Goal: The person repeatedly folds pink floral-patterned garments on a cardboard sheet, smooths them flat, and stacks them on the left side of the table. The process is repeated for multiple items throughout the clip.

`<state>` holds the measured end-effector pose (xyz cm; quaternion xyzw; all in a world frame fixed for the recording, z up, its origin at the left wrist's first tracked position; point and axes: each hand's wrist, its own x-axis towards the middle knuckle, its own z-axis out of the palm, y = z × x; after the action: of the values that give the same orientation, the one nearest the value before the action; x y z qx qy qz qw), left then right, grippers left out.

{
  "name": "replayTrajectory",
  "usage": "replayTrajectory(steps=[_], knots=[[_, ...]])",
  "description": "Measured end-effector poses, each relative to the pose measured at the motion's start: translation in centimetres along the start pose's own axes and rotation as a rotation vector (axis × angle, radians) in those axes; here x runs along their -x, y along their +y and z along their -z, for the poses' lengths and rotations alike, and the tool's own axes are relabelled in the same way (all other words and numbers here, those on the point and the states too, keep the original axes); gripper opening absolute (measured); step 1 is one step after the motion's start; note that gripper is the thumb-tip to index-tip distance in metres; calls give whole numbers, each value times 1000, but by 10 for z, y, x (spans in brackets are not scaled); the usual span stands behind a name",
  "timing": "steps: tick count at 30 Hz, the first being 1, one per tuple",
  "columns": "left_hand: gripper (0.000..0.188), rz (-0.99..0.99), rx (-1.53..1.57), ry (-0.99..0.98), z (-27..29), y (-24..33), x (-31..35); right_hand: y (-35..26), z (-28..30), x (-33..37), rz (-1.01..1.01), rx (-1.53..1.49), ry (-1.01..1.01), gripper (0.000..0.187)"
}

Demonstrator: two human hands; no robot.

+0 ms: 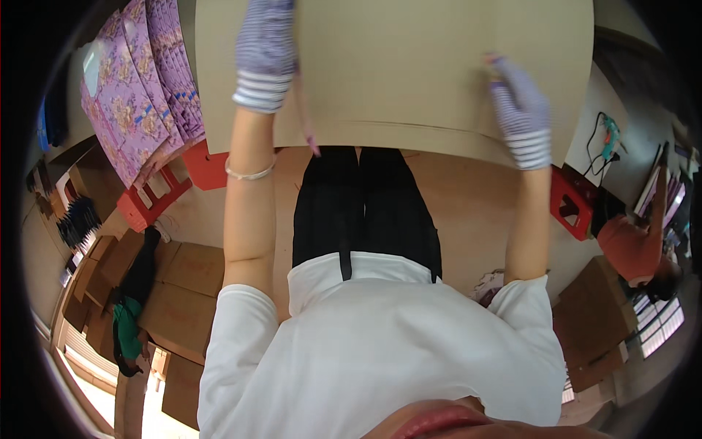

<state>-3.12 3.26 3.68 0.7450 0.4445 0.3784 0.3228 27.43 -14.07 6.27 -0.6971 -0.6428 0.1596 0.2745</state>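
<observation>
A wide tan tabletop or board (395, 80) spans the upper middle, with a dark line along its near edge. At its left side is my left hand (266, 47), in a purple-and-white striped glove; the upper edge of the picture cuts off its fingers. A thin pinkish strip (306, 117) hangs beside that hand past the near edge; I cannot tell whether the hand holds it. My right hand (521, 106), gloved alike, is over the right part of the tan surface. Its bare fingertips point inward and are smeared by motion, so their grip is unclear.
Purple floral bags or folded sheets (139, 88) are stacked at the left. Red plastic stools (150, 201) stand below them, another red stool (572, 205) at the right. A teal corded tool (609, 137) lies at far right. Brown cartons (179, 304) and two other people are farther off.
</observation>
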Motion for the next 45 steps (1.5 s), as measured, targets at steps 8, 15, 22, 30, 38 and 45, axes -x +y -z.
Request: replayTrajectory(steps=[8,15,22,30,38,45], knots=[[64,-249,-682,-156,-68,31,34,-56,-82,11,-346,-489,-244,24],[67,-248,-694,-181,-66,35,40,-54,-103,2,-287,-111,-236,22],[79,-181,-793,-426,-32,22,94,-55,-104,4,-198,-24,-156,25],[85,-146,-763,-467,-25,16,106,-53,-104,4,-275,-78,-225,24],[85,-153,-751,-474,-24,18,104,-55,-102,6,-233,-68,-182,26],[86,-141,-709,-483,-24,14,105,-60,-95,16,-269,10,-246,50]])
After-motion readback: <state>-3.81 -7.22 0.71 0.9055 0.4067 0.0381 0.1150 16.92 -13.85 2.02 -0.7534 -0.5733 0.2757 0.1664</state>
